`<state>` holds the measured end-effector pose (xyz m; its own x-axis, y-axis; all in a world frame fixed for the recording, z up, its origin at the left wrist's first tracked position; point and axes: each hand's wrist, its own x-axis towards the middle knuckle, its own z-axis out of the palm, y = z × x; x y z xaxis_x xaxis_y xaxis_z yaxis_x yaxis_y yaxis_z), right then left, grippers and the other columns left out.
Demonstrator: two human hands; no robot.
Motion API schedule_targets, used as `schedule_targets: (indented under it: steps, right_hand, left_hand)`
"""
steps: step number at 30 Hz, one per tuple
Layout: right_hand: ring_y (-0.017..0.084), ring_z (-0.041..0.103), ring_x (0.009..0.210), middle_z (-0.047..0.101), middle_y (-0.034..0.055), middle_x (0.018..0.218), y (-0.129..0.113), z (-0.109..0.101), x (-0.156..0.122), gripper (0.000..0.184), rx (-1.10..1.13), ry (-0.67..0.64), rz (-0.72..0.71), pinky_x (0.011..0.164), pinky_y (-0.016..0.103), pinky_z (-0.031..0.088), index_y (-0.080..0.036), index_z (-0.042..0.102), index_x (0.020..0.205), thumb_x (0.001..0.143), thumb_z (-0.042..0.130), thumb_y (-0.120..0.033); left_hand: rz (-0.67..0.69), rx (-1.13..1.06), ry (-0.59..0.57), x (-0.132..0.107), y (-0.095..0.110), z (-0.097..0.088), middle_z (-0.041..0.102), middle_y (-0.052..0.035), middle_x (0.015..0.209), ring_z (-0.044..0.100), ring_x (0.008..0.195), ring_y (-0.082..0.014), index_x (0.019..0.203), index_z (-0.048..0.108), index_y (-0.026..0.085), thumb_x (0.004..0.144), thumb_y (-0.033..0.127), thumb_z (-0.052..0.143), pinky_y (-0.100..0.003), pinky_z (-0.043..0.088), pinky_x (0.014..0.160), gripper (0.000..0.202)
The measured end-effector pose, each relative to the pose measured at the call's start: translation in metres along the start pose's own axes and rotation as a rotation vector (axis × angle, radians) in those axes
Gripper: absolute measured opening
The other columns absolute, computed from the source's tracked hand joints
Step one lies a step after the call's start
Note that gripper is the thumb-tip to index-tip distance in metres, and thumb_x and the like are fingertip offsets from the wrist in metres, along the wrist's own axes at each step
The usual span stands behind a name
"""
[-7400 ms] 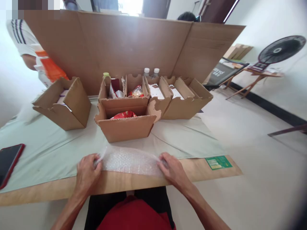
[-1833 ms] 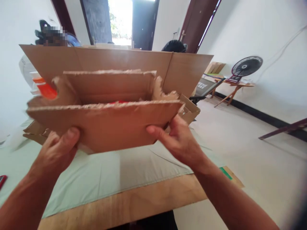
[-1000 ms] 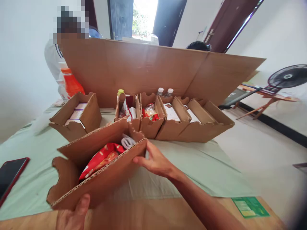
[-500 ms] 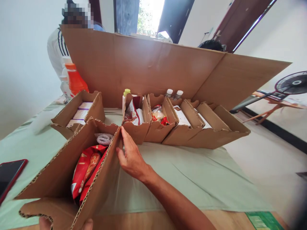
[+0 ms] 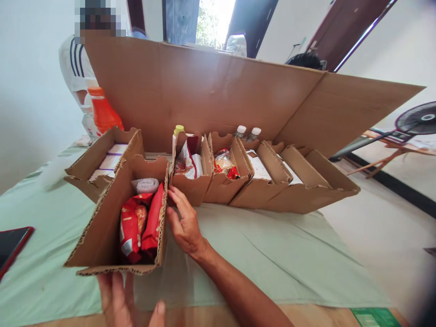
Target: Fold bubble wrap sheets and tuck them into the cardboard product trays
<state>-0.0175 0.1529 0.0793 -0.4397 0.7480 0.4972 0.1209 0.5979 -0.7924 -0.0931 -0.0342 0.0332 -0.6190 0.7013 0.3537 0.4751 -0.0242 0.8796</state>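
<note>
A cardboard box [image 5: 91,227] with an open top stands on the green cloth [image 5: 272,254]. Inside it are red snack packets [image 5: 134,218] and a rolled piece of bubble wrap [image 5: 146,185]. My left hand [image 5: 119,299] is at the box's near end, fingers stretched up against its front wall and thumb apart. At the right wall, my right hand [image 5: 186,225] rests its outstretched fingers near the far corner. Neither hand is wrapped round anything.
Behind stand several open cardboard bins [image 5: 225,190] holding packets and white boxes. Another bin [image 5: 98,186] is at the left, near an orange bottle [image 5: 104,111]. A tall cardboard panel [image 5: 218,91] rises behind. A phone [image 5: 13,247] lies left; a person's striped sleeve [image 5: 76,59] shows beyond.
The box has swung straighter and moved away from me, its near end now farther forward. My left hand has come into fuller view with its fingers spread. My right hand has slid slightly nearer.
</note>
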Motion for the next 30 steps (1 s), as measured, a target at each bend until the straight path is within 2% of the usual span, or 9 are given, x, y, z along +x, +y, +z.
schedule_targets:
  steps: [3,8,12,16,19,23,26,28,30]
  right_hand:
    - [0.021,0.059,0.132,0.065,0.0105,0.140,0.026,0.003,-0.015,0.039,0.052,0.041,0.162,0.117,0.040,0.044,-0.022,0.064,0.134,0.098,0.048,-0.023]
    - [0.023,0.068,0.110,0.070,0.0128,0.120,0.063,0.014,-0.033,0.039,0.081,0.063,0.303,0.097,0.038,0.056,-0.018,0.068,0.121,0.086,0.050,-0.016]
    - [0.022,0.068,0.105,0.070,0.0112,0.117,0.068,0.014,-0.033,0.037,0.100,0.073,0.326,0.093,0.035,0.056,-0.019,0.067,0.118,0.085,0.051,-0.016]
    - [0.022,0.067,0.108,0.070,0.0109,0.118,0.065,0.012,-0.032,0.031,0.113,0.060,0.315,0.095,0.036,0.055,-0.020,0.069,0.114,0.087,0.053,-0.018]
    - [0.023,0.067,0.109,0.070,0.0112,0.118,0.066,0.012,-0.032,0.027,0.112,0.042,0.305,0.096,0.037,0.054,-0.020,0.071,0.107,0.087,0.053,-0.018]
    - [0.024,0.067,0.113,0.072,0.0104,0.118,0.069,0.013,-0.034,0.023,0.103,0.009,0.299,0.102,0.041,0.051,-0.022,0.074,0.098,0.086,0.055,-0.018]
    - [0.024,0.067,0.112,0.073,0.0095,0.118,0.070,0.013,-0.033,0.021,0.095,-0.001,0.298,0.102,0.041,0.051,-0.023,0.074,0.095,0.086,0.056,-0.019]
    - [0.024,0.068,0.111,0.073,0.0093,0.115,0.069,0.013,-0.032,0.020,0.087,0.001,0.296,0.101,0.041,0.052,-0.023,0.075,0.092,0.086,0.056,-0.020]
    - [0.024,0.069,0.108,0.074,0.0097,0.112,0.069,0.013,-0.030,0.020,0.078,0.007,0.291,0.099,0.040,0.053,-0.023,0.074,0.090,0.086,0.055,-0.021]
  left_hand:
    - [0.046,-0.013,-0.024,0.009,0.003,0.024,-0.014,0.0004,0.175,-0.004,0.161,-0.0365,0.163,0.007,0.045,0.086,0.027,0.070,-0.059,0.031,0.124,0.101]
    - [-0.082,-0.036,-0.036,0.056,0.016,0.069,-0.011,-0.0132,0.174,-0.003,0.161,-0.0367,0.166,0.005,0.028,0.091,0.034,0.066,-0.064,0.022,0.125,0.097]
    - [-0.158,-0.081,-0.024,0.098,0.020,0.098,-0.010,-0.0212,0.173,0.000,0.161,-0.0369,0.165,0.009,0.017,0.089,0.036,0.065,-0.062,0.020,0.126,0.096]
    - [-0.160,-0.072,-0.036,0.113,0.015,0.106,-0.003,-0.0243,0.173,0.004,0.161,-0.0346,0.164,0.012,0.012,0.089,0.034,0.064,-0.058,0.018,0.128,0.094]
    - [-0.117,-0.027,-0.059,0.110,0.007,0.090,0.006,-0.0209,0.173,0.011,0.161,-0.0344,0.162,0.023,0.017,0.089,0.031,0.063,-0.056,0.023,0.127,0.085]
    - [0.062,0.172,0.087,0.128,-0.003,0.030,0.019,-0.0189,0.171,0.020,0.159,-0.0355,0.157,0.037,0.021,0.090,0.031,0.065,-0.055,0.025,0.127,0.074]
    - [0.130,0.296,0.272,0.176,-0.005,-0.026,0.019,-0.0210,0.170,0.021,0.157,-0.0383,0.158,0.034,0.016,0.090,0.029,0.065,-0.054,0.025,0.127,0.076]
    - [0.212,0.382,0.219,0.214,-0.004,-0.055,0.009,-0.0169,0.173,0.013,0.158,-0.0411,0.156,0.038,0.014,0.090,0.027,0.064,-0.055,0.022,0.128,0.072]
    - [0.316,0.453,0.054,0.247,0.000,-0.074,0.011,-0.0087,0.174,0.010,0.158,-0.0432,0.137,0.059,0.013,0.092,0.029,0.062,-0.058,0.017,0.128,0.047]
